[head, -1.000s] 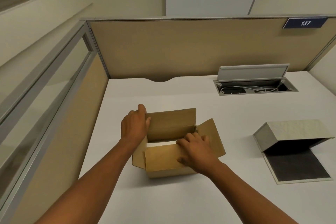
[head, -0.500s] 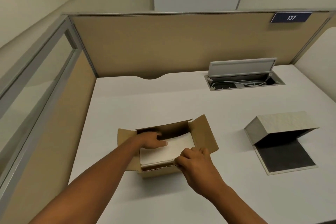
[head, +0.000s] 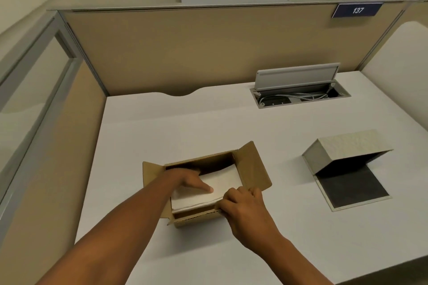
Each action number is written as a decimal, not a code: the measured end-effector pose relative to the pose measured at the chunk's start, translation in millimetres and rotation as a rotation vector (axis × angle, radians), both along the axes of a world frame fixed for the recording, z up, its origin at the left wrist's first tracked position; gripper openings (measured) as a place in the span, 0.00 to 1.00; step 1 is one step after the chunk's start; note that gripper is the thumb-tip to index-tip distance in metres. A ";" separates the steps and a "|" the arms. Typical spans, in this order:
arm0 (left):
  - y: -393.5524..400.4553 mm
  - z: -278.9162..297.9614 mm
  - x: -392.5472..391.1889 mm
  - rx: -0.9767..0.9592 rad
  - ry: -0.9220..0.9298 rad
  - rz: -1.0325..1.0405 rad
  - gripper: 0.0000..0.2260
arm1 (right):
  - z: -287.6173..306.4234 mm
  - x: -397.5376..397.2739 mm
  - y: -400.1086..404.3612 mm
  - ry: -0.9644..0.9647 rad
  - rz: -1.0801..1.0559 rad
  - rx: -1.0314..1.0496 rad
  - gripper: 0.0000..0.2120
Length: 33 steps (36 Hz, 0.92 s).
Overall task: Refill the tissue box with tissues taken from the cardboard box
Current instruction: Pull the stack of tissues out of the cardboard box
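Observation:
A brown cardboard box (head: 251, 166) sits open on the white desk, flaps folded outward. Inside lies a white stack of tissues (head: 222, 183). My left hand (head: 187, 179) reaches into the box from the left, thumb on top of the stack and fingers hidden beside it. My right hand (head: 245, 207) pinches the box's near wall at its front right corner. The grey tissue box (head: 347, 148) stands to the right, its cover propped up and open over a dark base panel (head: 349, 186), empty inside.
The white desk (head: 208, 122) is enclosed by beige partition walls at the back and left. A cable tray (head: 298, 96) with raised lid is recessed at the back right. The desk's front edge runs at the lower right.
The box flaps were pushed open and outward. My left hand went from the back flap down into the box onto the tissues. My right hand shifted to the near wall's corner.

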<state>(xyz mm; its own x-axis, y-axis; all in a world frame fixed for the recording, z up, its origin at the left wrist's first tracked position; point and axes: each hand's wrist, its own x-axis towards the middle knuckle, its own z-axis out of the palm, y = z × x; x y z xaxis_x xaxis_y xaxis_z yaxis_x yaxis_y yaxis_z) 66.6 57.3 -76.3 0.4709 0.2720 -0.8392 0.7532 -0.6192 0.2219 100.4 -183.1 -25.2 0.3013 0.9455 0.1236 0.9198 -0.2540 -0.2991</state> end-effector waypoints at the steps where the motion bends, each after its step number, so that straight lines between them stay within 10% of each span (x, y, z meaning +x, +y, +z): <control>1: 0.4 0.7 0.3 0.001 0.008 -0.006 0.57 | -0.9 0.4 0.5 -0.003 -0.002 -0.004 0.08; 12: -0.8 -1.5 3.6 -0.018 0.067 -0.049 0.55 | -1.5 3.1 6.5 -0.018 0.017 0.011 0.10; 22: 4.1 8.1 1.5 -0.167 0.075 0.021 0.30 | 0.5 8.7 13.3 -0.049 0.044 0.028 0.09; 28: 6.2 9.0 2.0 -0.094 0.071 0.021 0.46 | 2.4 9.6 14.3 -0.038 0.047 0.016 0.10; 33: 6.5 14.1 4.2 -0.133 0.081 0.031 0.38 | 3.7 9.2 15.5 -0.038 0.055 0.010 0.12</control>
<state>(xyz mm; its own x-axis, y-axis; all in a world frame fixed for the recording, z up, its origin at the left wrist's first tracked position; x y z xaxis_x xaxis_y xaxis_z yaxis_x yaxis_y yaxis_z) 70.8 63.8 -62.2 0.3934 0.1689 -0.9037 0.7901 -0.5648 0.2384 109.6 -167.6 -21.5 0.2435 0.9592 0.1439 0.9431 -0.1995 -0.2659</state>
